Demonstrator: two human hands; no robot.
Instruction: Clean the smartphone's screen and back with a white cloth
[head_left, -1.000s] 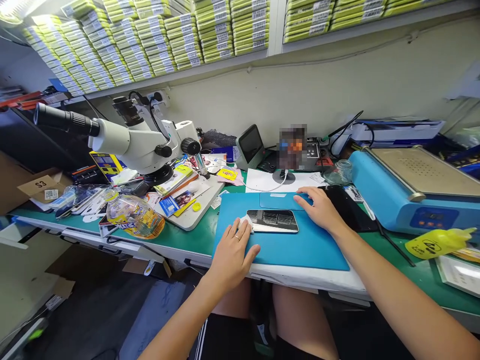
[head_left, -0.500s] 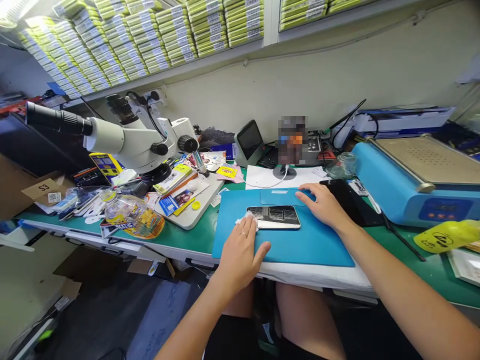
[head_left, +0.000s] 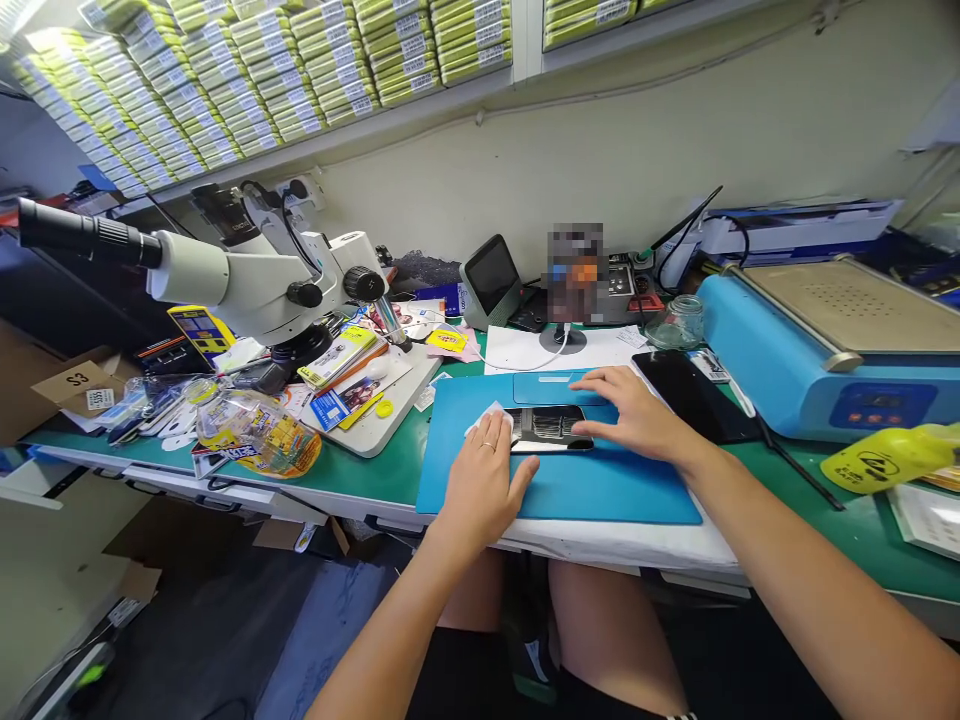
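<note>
A smartphone (head_left: 549, 428) with a dark glossy face lies flat on a blue mat (head_left: 480, 490), reflections striping its surface. My left hand (head_left: 487, 470) presses a folded white tissue (head_left: 489, 420) over the phone's left end, fingers together and thumb out to the side. At the phone's right end is my right hand (head_left: 634, 415). Its fingers and thumb are spread, with the thumb near or on the phone's edge and the fingertips over the flat tray (head_left: 540, 388) at the mat's back.
A microscope (head_left: 262, 290) and a plastic jar (head_left: 259, 430) stand left. A black tablet-like panel (head_left: 690, 395), a blue heating plate machine (head_left: 825, 370) and a yellow bottle (head_left: 885, 458) lie right. Behind the mat are white paper (head_left: 510, 350) and a glass jar (head_left: 679, 322).
My right hand has come down and left from the mat's back edge to the phone's right end. My left hand stays on the tissue, which shows more above the fingers.
</note>
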